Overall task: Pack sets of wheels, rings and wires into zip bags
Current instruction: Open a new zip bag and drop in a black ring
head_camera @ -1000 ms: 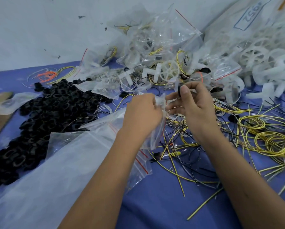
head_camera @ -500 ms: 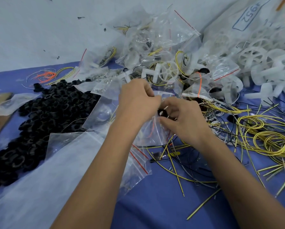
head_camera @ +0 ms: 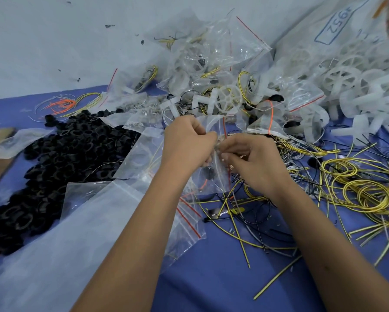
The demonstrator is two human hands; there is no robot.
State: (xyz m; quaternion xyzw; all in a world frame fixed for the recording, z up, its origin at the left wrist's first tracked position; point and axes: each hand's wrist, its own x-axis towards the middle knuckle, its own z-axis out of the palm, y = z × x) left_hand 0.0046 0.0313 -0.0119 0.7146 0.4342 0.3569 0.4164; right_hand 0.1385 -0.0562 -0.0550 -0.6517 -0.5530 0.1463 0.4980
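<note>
The mouth of the small clear zip bag with a red strip (head_camera: 215,174) is mostly hidden between the two hands, so what is inside is hard to make out; only something dark shows low in the bag. The big clear sack of white plastic wheels (head_camera: 346,70) is cut off at the right and top edge, and its label is only partly readable.

The blue table cover (head_camera: 222,284) has some open room near the bottom, between the forearms. To the left lies the heap of black rubber rings (head_camera: 60,158) and a large cloudy plastic sheet (head_camera: 54,244); to the right lie the loose yellow and black wires (head_camera: 358,188). Behind the hands rises the pile of filled clear bags (head_camera: 211,70), against the pale wall (head_camera: 54,41).

The left hand (head_camera: 186,145) has its fingers curled and pinches the upper edge of the zip bag. The right hand (head_camera: 254,158), just beside it and nearly touching, also pinches the bag's edge with curled fingers. The bag hangs between them above the wires.
</note>
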